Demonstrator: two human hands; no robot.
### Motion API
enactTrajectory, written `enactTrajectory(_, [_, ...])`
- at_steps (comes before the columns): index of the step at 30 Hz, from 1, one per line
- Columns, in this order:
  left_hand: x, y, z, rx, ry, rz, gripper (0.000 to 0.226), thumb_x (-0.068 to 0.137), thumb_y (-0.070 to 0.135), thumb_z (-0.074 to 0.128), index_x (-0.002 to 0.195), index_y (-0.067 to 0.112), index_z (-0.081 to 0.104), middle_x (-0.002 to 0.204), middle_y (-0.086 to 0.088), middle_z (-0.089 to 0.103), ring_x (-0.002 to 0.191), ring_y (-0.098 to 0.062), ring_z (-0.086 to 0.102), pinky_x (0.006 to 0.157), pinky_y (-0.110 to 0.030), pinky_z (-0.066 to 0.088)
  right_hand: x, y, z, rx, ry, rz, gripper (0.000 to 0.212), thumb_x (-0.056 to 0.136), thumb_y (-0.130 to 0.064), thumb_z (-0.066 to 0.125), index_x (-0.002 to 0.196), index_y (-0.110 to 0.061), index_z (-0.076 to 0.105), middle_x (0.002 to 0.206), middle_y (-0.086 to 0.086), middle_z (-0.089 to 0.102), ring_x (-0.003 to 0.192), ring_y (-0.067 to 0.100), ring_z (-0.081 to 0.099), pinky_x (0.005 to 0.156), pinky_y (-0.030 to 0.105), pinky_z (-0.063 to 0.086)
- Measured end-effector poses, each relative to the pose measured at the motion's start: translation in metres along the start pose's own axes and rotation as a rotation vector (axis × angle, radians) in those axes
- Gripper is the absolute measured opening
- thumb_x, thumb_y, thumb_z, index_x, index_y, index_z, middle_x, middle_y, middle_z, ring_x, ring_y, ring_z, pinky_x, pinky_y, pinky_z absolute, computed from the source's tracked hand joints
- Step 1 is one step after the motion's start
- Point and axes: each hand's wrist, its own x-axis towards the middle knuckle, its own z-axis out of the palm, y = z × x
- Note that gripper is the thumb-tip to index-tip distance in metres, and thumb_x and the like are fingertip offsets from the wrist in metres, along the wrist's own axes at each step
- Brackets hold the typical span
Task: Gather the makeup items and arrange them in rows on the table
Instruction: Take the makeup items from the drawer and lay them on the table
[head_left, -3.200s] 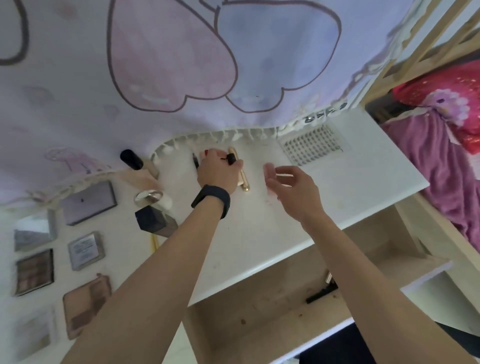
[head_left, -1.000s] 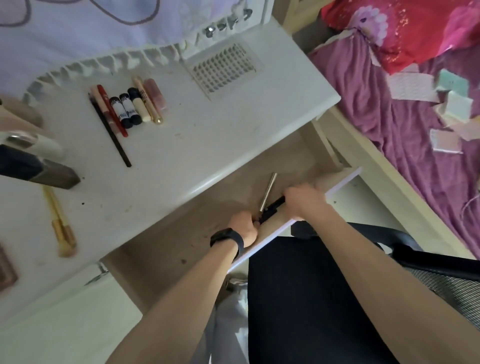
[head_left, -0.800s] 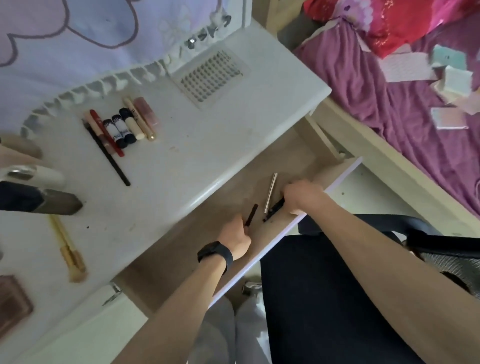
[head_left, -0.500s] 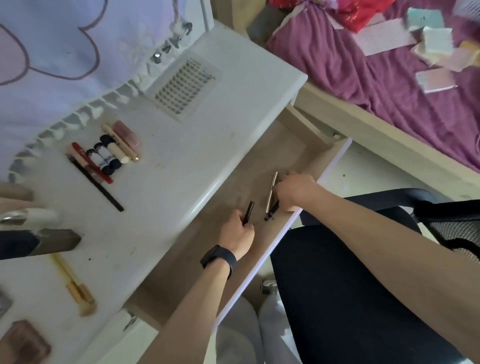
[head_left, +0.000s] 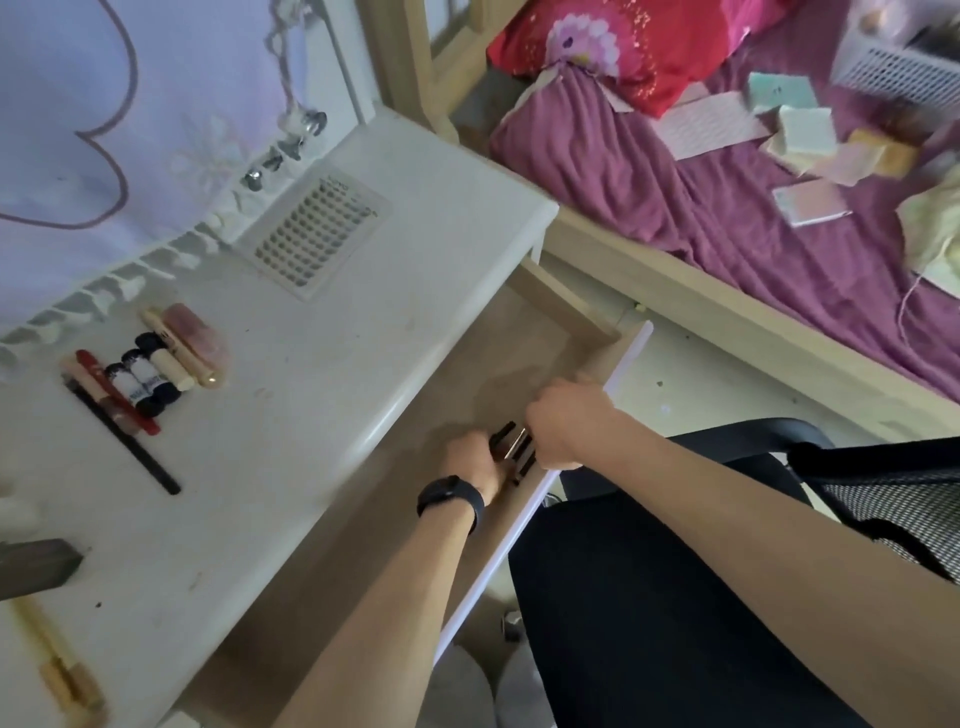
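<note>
Gripping makeup pencils (head_left: 505, 432), left hand (head_left: 474, 463), right hand (head_left: 566, 427)

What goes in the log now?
phase: gather | left hand: holds black pen | right hand: grips slim sticks | place: open drawer

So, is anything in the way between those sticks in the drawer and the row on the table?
Nothing visible does. The left hand and right hand grip the slim sticks in the drawer; only bare tabletop lies before the row.
</note>
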Motion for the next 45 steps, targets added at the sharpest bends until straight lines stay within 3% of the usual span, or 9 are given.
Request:
enactTrajectory(6, [0.001,0.008,0.0,0.183,0.004,0.025,0.018,0.095,0.026,0.058,0.081,0.014,0.057,0.093,-0.013,0.068,0.081,-0.033,0.064,0.059,-0.031,0.041,-0.011,0.012,0.012,0.092,0.117,-0.033,0.028,0.089,-0.024,0.05,0.115,-0.022,0.062,0.119,0.0,0.058,0.121,0.025,0.048,0.109,0.04,0.031])
enactTrajectory(13, [-0.017,-0.009,-0.019,-0.031,-0.043,-0.003,0.025,0.097,0.021,0.049,0.072,0.024,0.045,0.066,0.003,0.052,0.056,-0.013,0.049,0.046,-0.025,0.033,-0.017,0.021,0.004,0.224,0.178,-0.062,0.005,0.092,-0.013,0.043,0.091,-0.017,0.045,0.081,-0.005,0.042,0.091,0.025,0.047,0.085,0.033,0.034])
enactTrajectory(17, [-0.042,-0.016,-0.024,-0.157,0.035,0.007,0.009,0.101,0.028,0.047,0.098,0.02,0.048,0.084,0.002,0.06,0.066,-0.008,0.056,0.05,-0.019,0.037,-0.035,0.032,-0.004,0.363,0.34,-0.03,0.018,0.105,-0.024,0.033,0.09,-0.019,0.044,0.074,-0.008,0.043,0.076,0.021,0.047,0.083,0.035,0.039])
enactTrajectory(21, [-0.082,-0.019,-0.035,-0.279,0.092,0.098,0.033,0.103,0.028,0.047,0.134,0.019,0.039,0.091,0.013,0.064,0.072,0.001,0.06,0.052,-0.012,0.041,-0.065,0.026,-0.011,1.042,0.447,0.116,0.024,0.108,-0.03,0.033,0.094,-0.019,0.049,0.08,0.0,0.068,0.063,0.015,0.061,0.062,0.032,0.049])
enactTrajectory(25, [-0.124,-0.016,-0.061,-0.464,0.227,0.221,0.021,0.101,0.029,0.052,0.122,0.03,0.052,0.089,0.014,0.066,0.071,0.007,0.059,0.059,-0.008,0.041,-0.089,-0.003,-0.014,1.67,0.507,0.196,0.02,0.109,-0.018,0.039,0.109,-0.013,0.058,0.075,-0.005,0.069,0.069,0.01,0.067,0.081,0.031,0.057])
enactTrajectory(29, [-0.156,-0.024,-0.095,-0.681,0.363,0.21,0.011,0.096,0.038,0.058,0.098,0.048,0.054,0.084,0.018,0.065,0.068,0.001,0.058,0.06,-0.009,0.042,-0.098,-0.049,-0.02,1.972,0.396,0.095,0.025,0.108,-0.009,0.041,0.118,-0.012,0.063,0.08,0.001,0.068,0.075,0.022,0.069,0.081,0.033,0.057])
enactTrajectory(33, [-0.167,-0.049,-0.129,-0.815,0.519,0.147,0.007,0.1,0.037,0.052,0.099,0.037,0.059,0.089,0.02,0.071,0.083,0.003,0.062,0.067,-0.006,0.042,-0.092,-0.099,-0.035,1.973,0.266,-0.016,0.025,0.108,-0.009,0.043,0.121,-0.013,0.064,0.091,0.006,0.072,0.082,0.027,0.069,0.075,0.034,0.055])
enactTrajectory(40, [-0.155,-0.109,-0.183,-1.156,0.75,-0.08,0.006,0.099,0.02,0.058,0.099,0.026,0.058,0.093,0.005,0.071,0.066,-0.004,0.067,0.07,-0.028,0.058,-0.06,-0.158,-0.091,1.681,0.212,-0.095,0.017,0.096,-0.019,0.062,0.111,-0.024,0.067,0.098,-0.003,0.078,0.079,0.01,0.067,0.067,0.026,0.055])
enactTrajectory(45, [-0.131,-0.137,-0.217,-1.143,0.86,-0.345,0.009,0.103,0.023,0.049,0.111,0.02,0.047,0.103,-0.003,0.065,0.085,-0.017,0.071,0.071,-0.037,0.057,-0.021,-0.181,-0.12,1.469,0.258,-0.08,0.017,0.09,-0.026,0.071,0.106,-0.03,0.068,0.093,-0.005,0.076,0.076,0.011,0.066,0.062,0.024,0.053])
